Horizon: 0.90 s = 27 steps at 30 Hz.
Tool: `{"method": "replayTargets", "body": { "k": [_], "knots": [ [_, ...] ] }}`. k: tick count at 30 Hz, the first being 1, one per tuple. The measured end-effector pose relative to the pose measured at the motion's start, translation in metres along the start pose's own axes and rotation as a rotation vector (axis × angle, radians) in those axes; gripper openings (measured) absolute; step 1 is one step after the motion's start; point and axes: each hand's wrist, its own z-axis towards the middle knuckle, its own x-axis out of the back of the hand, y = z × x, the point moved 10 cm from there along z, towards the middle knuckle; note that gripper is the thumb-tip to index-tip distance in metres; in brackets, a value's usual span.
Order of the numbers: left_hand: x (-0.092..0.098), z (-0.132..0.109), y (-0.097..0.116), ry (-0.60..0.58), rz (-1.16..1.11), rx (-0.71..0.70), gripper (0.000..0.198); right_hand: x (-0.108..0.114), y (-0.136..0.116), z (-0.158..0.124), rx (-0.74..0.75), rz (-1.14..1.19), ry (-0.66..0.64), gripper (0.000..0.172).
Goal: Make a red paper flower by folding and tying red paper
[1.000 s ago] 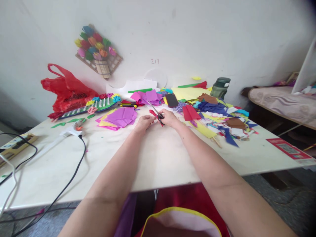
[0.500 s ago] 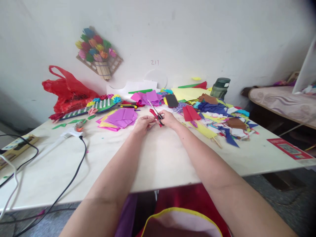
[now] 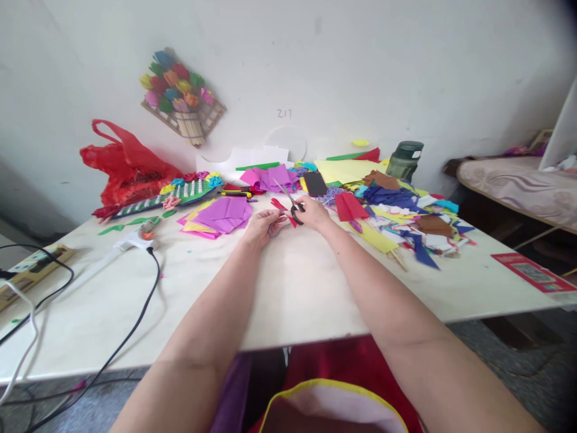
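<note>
My right hand (image 3: 313,213) is closed on a pair of scissors (image 3: 296,207) with black handles, its blades pointing up and to the left. Across from it, my left hand (image 3: 262,227) pinches something thin near the middle of the table. Between the two hands is a small narrow piece of red paper (image 3: 277,204), lying at a slant by the scissors' handles. A thin thread seems to run from the left fingertips, too small to make out well. Purple sheets (image 3: 225,214) lie left of my left hand, and a folded red paper (image 3: 350,207) is right of my right hand.
Coloured scraps (image 3: 433,225) cover the table's right side, before a green bottle (image 3: 404,160). A phone (image 3: 314,183) lies behind my right hand. On the left are a red bag (image 3: 130,174), a glue gun (image 3: 135,237) with a cable, and a power strip (image 3: 36,270).
The scissors and my right hand have shifted slightly right, away from my left hand. The red paper shows more openly between them. The whole view has moved a little.
</note>
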Motion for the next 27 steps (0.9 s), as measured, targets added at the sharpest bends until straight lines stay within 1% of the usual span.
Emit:
{"method": "replayTargets", "body": {
  "k": [1, 3, 5, 7, 11, 13, 15, 19, 27],
  "knots": [
    [0.000, 0.000, 0.001, 0.001, -0.003, -0.007, 0.002, 0.003, -0.002, 0.000, 0.008, 0.023, 0.002, 0.031],
    [0.000, 0.000, 0.002, 0.002, -0.010, -0.019, 0.003, 0.004, -0.005, 0.001, 0.009, 0.132, -0.041, 0.029],
    [0.000, 0.001, 0.002, 0.000, -0.007, -0.019, 0.004, -0.001, -0.007, -0.001, -0.011, 0.278, -0.149, 0.031],
    [0.002, 0.002, 0.002, 0.006, 0.004, -0.024, 0.003, -0.007, -0.010, -0.007, -0.033, 0.392, -0.298, 0.033],
    [0.006, 0.003, 0.005, 0.022, 0.018, -0.051, 0.001, -0.007, -0.015, -0.021, -0.025, 0.462, -0.510, 0.039],
    [0.005, 0.004, 0.005, 0.011, 0.020, -0.054, 0.001, -0.009, -0.017, -0.029, -0.021, 0.485, -0.622, 0.041],
    [0.003, 0.005, 0.006, -0.003, 0.029, -0.063, 0.003, -0.010, -0.017, -0.035, -0.032, 0.497, -0.699, 0.041],
    [0.006, 0.006, 0.007, 0.021, 0.068, -0.086, 0.005, -0.012, -0.013, -0.042, -0.073, 0.507, -0.796, 0.038],
    [0.010, 0.008, 0.005, 0.049, 0.104, -0.094, 0.008, -0.014, 0.000, -0.047, -0.172, 0.485, -0.870, 0.036]
  ]
}}
